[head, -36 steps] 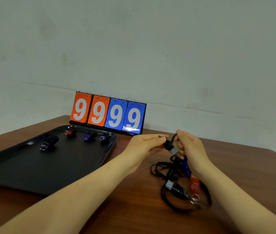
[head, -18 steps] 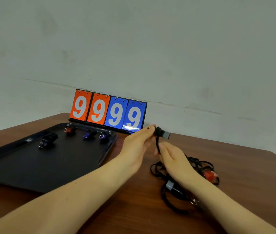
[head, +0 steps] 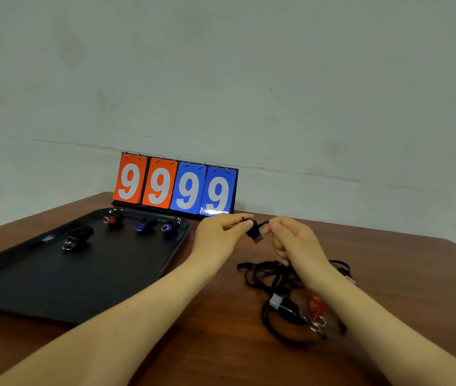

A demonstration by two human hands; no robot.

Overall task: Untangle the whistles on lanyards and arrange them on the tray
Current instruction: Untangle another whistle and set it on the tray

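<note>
Black whistle (head: 255,233) between both hands' grips, mouthpiece tilted down-right.

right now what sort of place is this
Probably a bare indoor work corner set up for a sorting job, not a home kitchen: a wooden table against a plain wall, a flip scoreboard, and a black tray.

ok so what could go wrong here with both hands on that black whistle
The black whistle, pinched between the left hand and right hand, may still be tied into the cord pile; lifting could drag the red whistle and the rest across the table.
</note>
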